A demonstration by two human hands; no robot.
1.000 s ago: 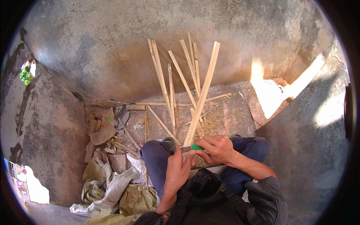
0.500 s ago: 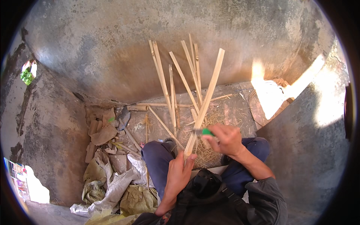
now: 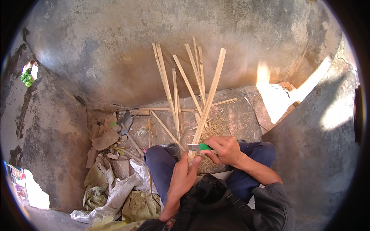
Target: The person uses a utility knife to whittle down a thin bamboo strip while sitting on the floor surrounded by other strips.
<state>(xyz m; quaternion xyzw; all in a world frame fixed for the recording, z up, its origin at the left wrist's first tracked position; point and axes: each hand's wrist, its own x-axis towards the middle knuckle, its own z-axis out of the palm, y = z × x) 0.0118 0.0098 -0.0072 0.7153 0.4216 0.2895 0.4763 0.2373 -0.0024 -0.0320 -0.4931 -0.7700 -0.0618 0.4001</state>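
Note:
My left hand (image 3: pixel 182 176) is closed around the near end of a long pale bamboo strip (image 3: pixel 210 96), which slants up and away to the right. In my right hand (image 3: pixel 224 150) is a knife (image 3: pixel 204 147) with a green handle. Its blade lies across the strip, a short way beyond my left fingers. Several other bamboo strips (image 3: pixel 165 77) lean against the wall ahead, their lower ends on the floor. Thin shavings (image 3: pixel 216 127) are scattered on the floor between and beyond my knees.
A concrete wall (image 3: pixel 127 46) curves across the far side, with side walls at left and right. On the left lie crumpled sacks (image 3: pixel 115 194), broken pieces of rubble (image 3: pixel 105 140) and a tool with a wooden handle (image 3: pixel 132 139). A bamboo pole (image 3: pixel 169 109) lies along the wall's foot.
My right hand has drawn the knife down the strip toward my left hand. The held strip has tilted slightly left, while my left hand keeps its grip.

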